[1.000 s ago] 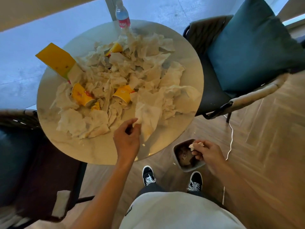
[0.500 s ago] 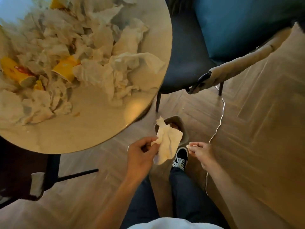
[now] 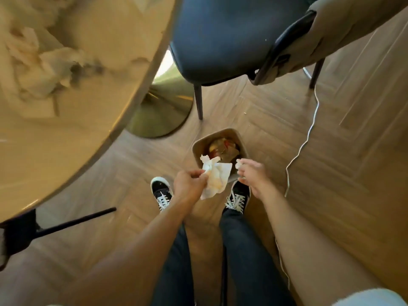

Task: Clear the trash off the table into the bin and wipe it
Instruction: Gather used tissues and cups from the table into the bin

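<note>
While crumpled paper (image 3: 44,69) lay on the table (image 3: 66,140) at my left, I saw the left hand (image 3: 189,184) pinching a napkin (image 3: 217,177) over the bin (image 3: 197,149) of wrappers, and the right hand (image 3: 251,173) gripping a small wad (image 3: 238,163) beside it.

1. There is a single view, from a wide-angle camera worn on the person's head.
2. It faces steeply down at the wooden floor (image 3: 331,151), along the person's own arms and legs, with both shoes in sight.
3. The left hand (image 3: 189,184) and right hand (image 3: 254,175) sit near the middle of the frame, close below the lens, over the bin (image 3: 219,149).
4. The bench (image 3: 92,120) fills the upper left corner, blurred and very near; a dark chair (image 3: 220,40) crosses the top edge.
</note>
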Tool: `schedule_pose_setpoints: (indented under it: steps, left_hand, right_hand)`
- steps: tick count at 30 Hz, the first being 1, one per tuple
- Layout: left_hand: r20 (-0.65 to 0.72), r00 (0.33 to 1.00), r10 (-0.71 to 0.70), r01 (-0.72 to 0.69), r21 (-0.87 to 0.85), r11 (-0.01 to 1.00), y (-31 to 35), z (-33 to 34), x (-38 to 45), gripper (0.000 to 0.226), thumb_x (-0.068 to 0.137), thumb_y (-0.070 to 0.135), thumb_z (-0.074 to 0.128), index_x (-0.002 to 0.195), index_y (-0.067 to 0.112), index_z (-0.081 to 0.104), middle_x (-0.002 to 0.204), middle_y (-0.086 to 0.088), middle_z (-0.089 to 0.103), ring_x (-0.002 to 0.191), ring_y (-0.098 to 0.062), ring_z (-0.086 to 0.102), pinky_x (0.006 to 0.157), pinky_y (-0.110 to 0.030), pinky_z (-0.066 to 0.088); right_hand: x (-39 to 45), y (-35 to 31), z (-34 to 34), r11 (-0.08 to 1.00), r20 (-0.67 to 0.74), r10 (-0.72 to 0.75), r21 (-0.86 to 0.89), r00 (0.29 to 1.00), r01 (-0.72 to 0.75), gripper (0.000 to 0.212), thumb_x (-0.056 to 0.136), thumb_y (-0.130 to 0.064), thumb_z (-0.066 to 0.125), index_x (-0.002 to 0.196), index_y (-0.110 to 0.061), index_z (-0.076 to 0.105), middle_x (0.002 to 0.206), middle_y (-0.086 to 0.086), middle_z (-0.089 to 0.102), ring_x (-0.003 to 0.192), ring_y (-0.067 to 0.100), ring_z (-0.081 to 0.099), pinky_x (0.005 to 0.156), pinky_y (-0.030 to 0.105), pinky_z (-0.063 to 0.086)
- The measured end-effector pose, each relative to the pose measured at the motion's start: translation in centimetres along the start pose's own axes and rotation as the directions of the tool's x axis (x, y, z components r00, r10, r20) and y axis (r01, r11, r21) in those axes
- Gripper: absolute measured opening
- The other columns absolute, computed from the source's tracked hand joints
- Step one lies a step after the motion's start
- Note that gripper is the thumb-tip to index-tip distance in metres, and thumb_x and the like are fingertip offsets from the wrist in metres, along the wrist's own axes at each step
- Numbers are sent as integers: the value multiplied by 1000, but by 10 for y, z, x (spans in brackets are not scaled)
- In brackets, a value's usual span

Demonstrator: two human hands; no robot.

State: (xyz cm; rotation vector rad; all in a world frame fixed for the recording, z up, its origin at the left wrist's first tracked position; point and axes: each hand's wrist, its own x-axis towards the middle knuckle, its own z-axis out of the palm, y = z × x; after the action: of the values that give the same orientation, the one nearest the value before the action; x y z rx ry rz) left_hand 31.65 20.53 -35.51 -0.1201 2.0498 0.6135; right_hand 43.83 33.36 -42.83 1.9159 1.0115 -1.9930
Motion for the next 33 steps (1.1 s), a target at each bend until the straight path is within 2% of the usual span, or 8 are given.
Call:
schedule_pose_setpoints:
  steps: [3,7,11,14,17,22,28,33]
  left_hand:
    - [57,997,-56,52,67,996,-10,22,38,22,84,18,66,105,19,73,97,1,73,91,-15,68,87,-37,57]
    - [100,990,-96,81,144,986,-18,43,70,38,82,13,58,118,15,69,116,-2,68,100,-17,64,89,-33,55]
    - [198,974,-114,103,63,993,-17,48,74,51,84,11,57,134,17,54,127,-5,60,106,-24,64,93,-40,55]
    - [226,969,-98,97,15,995,-12,41,63,31,87,10,59,116,22,63,114,-8,65,99,-25,65,87,-39,57]
    - [218,972,-81,72,48,996,-11,25,46,33,89,14,59,121,22,60,107,-5,65,88,-17,64,76,-29,57]
    - [198,980,10,-15,24,1000,-1,-21,-2,23,87,14,60,110,18,66,88,1,68,71,-14,62,70,-32,54]
    - [207,965,161,-140,-115,984,19,-94,-89,19,92,13,58,109,18,65,84,-1,64,75,-15,58,72,-31,48]
    - [168,943,288,-261,-162,952,32,-155,-148,17,92,14,59,102,26,67,93,1,68,85,-12,64,77,-25,51]
  right_hand:
    - [18,8,0,1000,-36,15,5,999,-14,40,91,-2,49,130,-10,54,98,7,58,76,13,53,65,27,45]
    - [16,19,-7,997,-54,4,-73,999,-8,49,88,-2,49,136,-15,48,113,11,60,80,15,57,68,28,48]
    - [-4,22,-12,992,-16,-28,-125,999,26,42,93,-6,51,134,-17,49,111,8,60,84,11,59,69,26,49]
    - [-22,15,-11,988,11,-58,-143,998,59,39,95,-10,52,134,-19,50,114,7,59,89,12,61,77,29,51]
    - [-45,2,-6,982,28,-96,-161,995,100,38,96,-12,52,133,-20,50,103,2,60,89,14,61,82,33,52]
    - [-102,-29,9,975,66,-163,-139,984,171,31,97,-13,51,127,-20,53,101,0,59,83,13,60,68,24,50]
    - [-187,-65,34,959,95,-243,-126,965,254,19,96,-14,54,113,-19,60,105,6,63,83,13,62,62,23,46]
    - [-260,-105,63,897,120,-365,-220,923,383,15,94,-17,56,104,-27,62,99,2,64,86,14,62,69,28,52]
